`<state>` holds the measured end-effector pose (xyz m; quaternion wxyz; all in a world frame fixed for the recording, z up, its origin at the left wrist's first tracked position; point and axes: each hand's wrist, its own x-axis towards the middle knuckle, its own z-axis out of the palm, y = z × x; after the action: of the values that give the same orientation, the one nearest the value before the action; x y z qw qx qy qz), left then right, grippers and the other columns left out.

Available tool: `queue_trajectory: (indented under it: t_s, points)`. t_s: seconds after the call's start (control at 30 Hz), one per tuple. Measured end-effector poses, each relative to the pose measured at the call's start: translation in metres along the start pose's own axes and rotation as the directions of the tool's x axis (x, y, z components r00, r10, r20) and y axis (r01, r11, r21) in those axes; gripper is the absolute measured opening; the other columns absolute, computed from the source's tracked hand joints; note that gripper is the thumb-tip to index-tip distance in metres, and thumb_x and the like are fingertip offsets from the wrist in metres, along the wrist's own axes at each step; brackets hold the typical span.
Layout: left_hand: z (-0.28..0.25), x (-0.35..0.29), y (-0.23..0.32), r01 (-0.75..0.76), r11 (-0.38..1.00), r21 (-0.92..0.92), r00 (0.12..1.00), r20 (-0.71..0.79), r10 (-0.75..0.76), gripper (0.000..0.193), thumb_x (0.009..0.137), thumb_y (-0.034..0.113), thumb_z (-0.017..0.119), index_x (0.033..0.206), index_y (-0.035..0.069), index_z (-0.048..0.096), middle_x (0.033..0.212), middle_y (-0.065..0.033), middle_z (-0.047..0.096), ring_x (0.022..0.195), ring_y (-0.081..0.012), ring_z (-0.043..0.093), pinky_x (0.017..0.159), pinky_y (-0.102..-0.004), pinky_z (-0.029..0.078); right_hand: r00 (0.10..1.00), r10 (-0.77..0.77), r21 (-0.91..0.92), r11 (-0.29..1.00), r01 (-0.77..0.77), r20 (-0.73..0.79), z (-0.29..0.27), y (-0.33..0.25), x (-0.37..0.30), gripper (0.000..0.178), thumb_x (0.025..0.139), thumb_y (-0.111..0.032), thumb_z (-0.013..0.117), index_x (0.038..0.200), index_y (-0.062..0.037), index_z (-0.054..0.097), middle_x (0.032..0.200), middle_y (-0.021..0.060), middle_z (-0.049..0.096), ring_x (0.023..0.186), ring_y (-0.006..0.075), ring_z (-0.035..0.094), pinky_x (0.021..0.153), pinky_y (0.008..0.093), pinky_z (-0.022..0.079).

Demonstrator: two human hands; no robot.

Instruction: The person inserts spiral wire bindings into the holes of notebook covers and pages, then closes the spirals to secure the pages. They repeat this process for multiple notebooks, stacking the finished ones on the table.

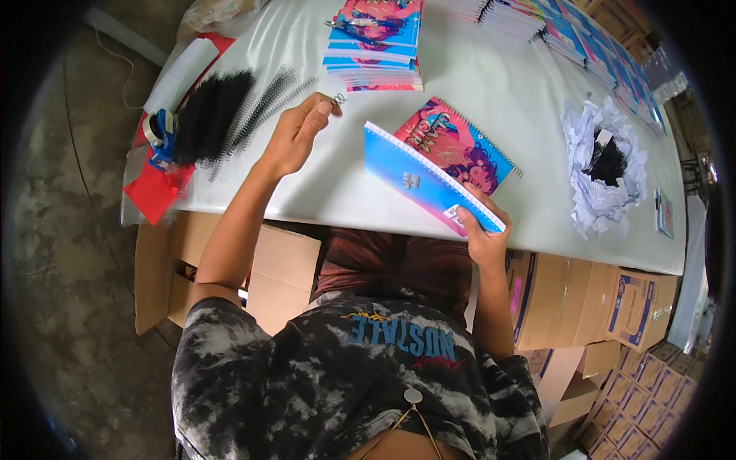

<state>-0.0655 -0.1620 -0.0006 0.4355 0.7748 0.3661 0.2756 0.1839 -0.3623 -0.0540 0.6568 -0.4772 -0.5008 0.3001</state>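
My left hand (300, 132) is closed in a pinch on a dark spiral binding coil (338, 100), of which only a short bit shows past the fingertips. My right hand (486, 230) grips an unbound blue and pink notebook (410, 175) by one end. Its long punched edge faces up and has no coil in it. Behind it, flat on the table, lies a pink illustrated notebook (458, 136) with a coil along its edge. Loose black coils (217, 115) lie in a heap left of my left hand.
Pliers (356, 32) rest on a stack of notebooks (373, 57) at the table's far side. Crumpled pale paper (576, 172) surrounds black scraps (608, 162) on the right. A blue tape dispenser (159, 139) sits at the left edge. Cardboard boxes (575, 299) stand below the table (529, 211).
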Motion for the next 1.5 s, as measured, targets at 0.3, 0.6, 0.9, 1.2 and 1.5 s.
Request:
queue_trajectory:
  t_s: [0.3, 0.6, 0.9, 1.2, 1.5]
  points:
    - [0.020, -0.017, 0.005, -0.075, 0.997, -0.014, 0.994, 0.080, 0.076, 0.030, 0.095, 0.030, 0.046, 0.084, 0.003, 0.052, 0.073, 0.0004, 0.046, 0.065, -0.0072, 0.035, 0.061, -0.0210, 0.033, 0.999, -0.034, -0.098, 0.995, 0.036, 0.015, 0.000, 0.006, -0.005, 0.023, 0.081, 0.006, 0.059, 0.104, 0.0042, 0.062, 0.101, 0.0138, 0.065, 0.092, 0.0159, 0.061, 0.083, 0.0276, 0.047]
    - [-0.007, 0.006, 0.022, -0.202, 0.963, -0.181, 0.935, 0.258, 0.244, 0.019, 0.080, 0.007, 0.065, 0.096, 0.005, 0.056, 0.096, -0.0036, 0.056, 0.077, -0.0088, 0.053, 0.064, -0.0207, 0.042, 0.992, -0.060, -0.096, 0.993, 0.071, 0.109, -0.004, -0.004, 0.001, 0.022, 0.080, 0.008, 0.058, 0.102, 0.0046, 0.063, 0.100, 0.0140, 0.066, 0.088, 0.0147, 0.062, 0.080, 0.0263, 0.048]
    - [-0.008, 0.001, 0.057, -0.519, 0.695, 0.498, 0.853, 0.350, 0.387, 0.031, 0.080, 0.015, 0.064, 0.110, 0.008, 0.056, 0.106, -0.0114, 0.057, 0.087, -0.0251, 0.057, 0.077, -0.0365, 0.045, 0.990, -0.074, -0.089, 0.992, 0.085, 0.118, -0.002, 0.005, 0.001, 0.023, 0.081, 0.005, 0.059, 0.104, 0.0037, 0.062, 0.100, 0.0142, 0.066, 0.084, 0.0136, 0.062, 0.077, 0.0248, 0.048]
    - [0.005, 0.003, 0.074, -0.589, 0.419, 0.691, 0.790, 0.380, 0.481, 0.018, 0.076, 0.016, 0.065, 0.090, 0.005, 0.061, 0.085, -0.0075, 0.060, 0.084, -0.0274, 0.057, 0.075, -0.0370, 0.045, 0.976, -0.130, -0.116, 0.982, 0.152, 0.177, 0.001, 0.005, 0.000, 0.028, 0.079, 0.008, 0.056, 0.107, 0.0043, 0.061, 0.106, 0.0174, 0.063, 0.098, 0.0211, 0.062, 0.085, 0.0295, 0.047]
    - [-0.003, 0.005, 0.078, -0.641, 0.398, 0.657, 0.747, 0.413, 0.521, 0.021, 0.073, 0.017, 0.068, 0.086, 0.005, 0.057, 0.084, -0.0061, 0.058, 0.080, -0.0258, 0.057, 0.069, -0.0362, 0.045, 0.986, 0.063, -0.030, 0.998, -0.060, 0.153, 0.002, 0.002, -0.004, 0.031, 0.079, 0.009, 0.056, 0.109, 0.0037, 0.060, 0.109, 0.0172, 0.062, 0.099, 0.0235, 0.062, 0.085, 0.0296, 0.047]
